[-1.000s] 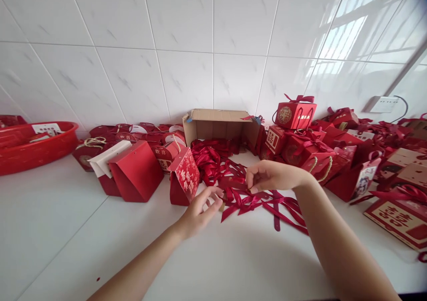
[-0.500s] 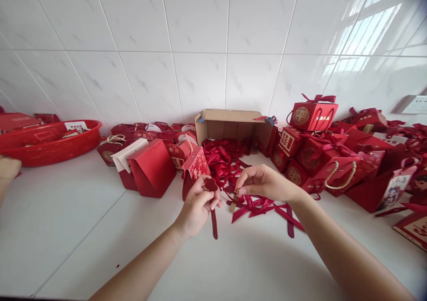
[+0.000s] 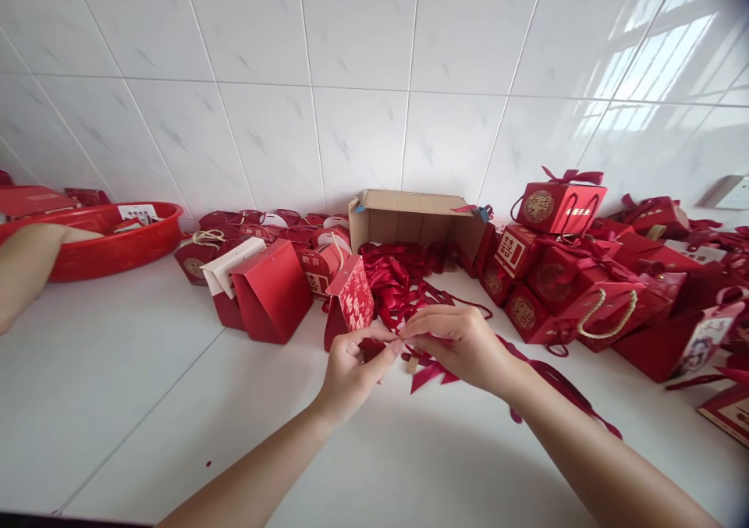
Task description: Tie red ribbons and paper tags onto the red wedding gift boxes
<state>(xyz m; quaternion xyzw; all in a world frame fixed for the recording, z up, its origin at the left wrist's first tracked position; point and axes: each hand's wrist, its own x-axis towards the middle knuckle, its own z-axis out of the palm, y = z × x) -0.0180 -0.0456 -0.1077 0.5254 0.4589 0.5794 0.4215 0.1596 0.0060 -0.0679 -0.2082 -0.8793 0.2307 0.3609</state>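
Note:
My left hand [image 3: 351, 368] is closed on a dark red strap [image 3: 370, 349], mostly hidden by the fingers. My right hand [image 3: 468, 349] is pinched, and its fingertips meet those of the left. Whatever tiny thing lies between them is too small to make out. Just beyond the left hand stands a patterned red gift box [image 3: 353, 298]. Under and behind the right hand are loose red ribbons [image 3: 389, 282], heaped in front of an open cardboard box [image 3: 409, 228]. Dark red strips [image 3: 562, 380] lie beside the right wrist.
Plain red gift boxes [image 3: 275, 294] stand left of centre. On the right are stacked boxes with bows [image 3: 562, 207] and rope handles [image 3: 608, 329]. Another person's arm [image 3: 29, 263] reaches into a red basin [image 3: 117, 259] at far left. A tiled wall [image 3: 356, 134] closes the back.
My right hand has moved left to meet my left hand at the fingertips. The strap end that hung below my left hand is out of sight. Another person's arm has reached into the basin.

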